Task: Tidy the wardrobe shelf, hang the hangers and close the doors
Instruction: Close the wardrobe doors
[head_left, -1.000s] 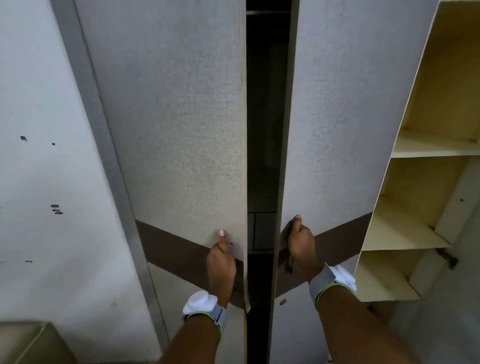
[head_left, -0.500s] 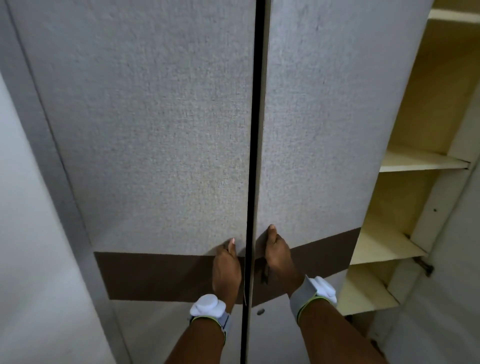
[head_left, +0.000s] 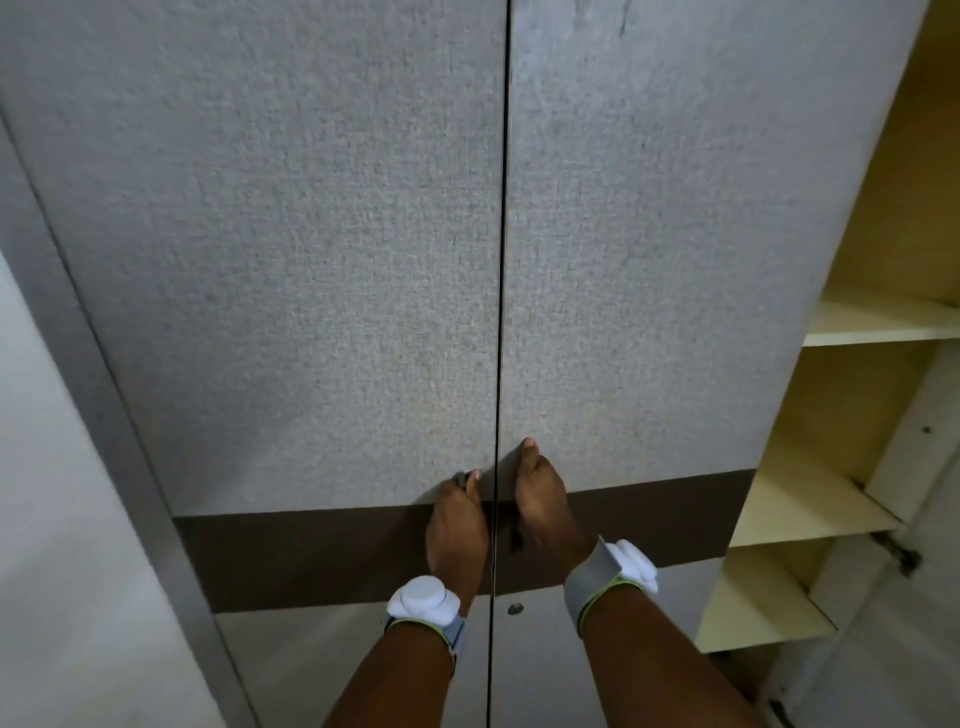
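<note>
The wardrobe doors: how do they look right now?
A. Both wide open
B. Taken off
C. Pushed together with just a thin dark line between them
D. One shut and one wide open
C: the left door and the right door meet at a thin dark seam, with the left hand and the right hand on them beside it.

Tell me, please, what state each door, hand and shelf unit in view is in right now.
Left door: shut, only a thin seam to the right door.
Right door: shut, meeting the left one.
Left hand: closed on a handle by the seam.
Right hand: closed on a handle by the seam.
Side shelves: uncovered, nothing seen on them.
</note>
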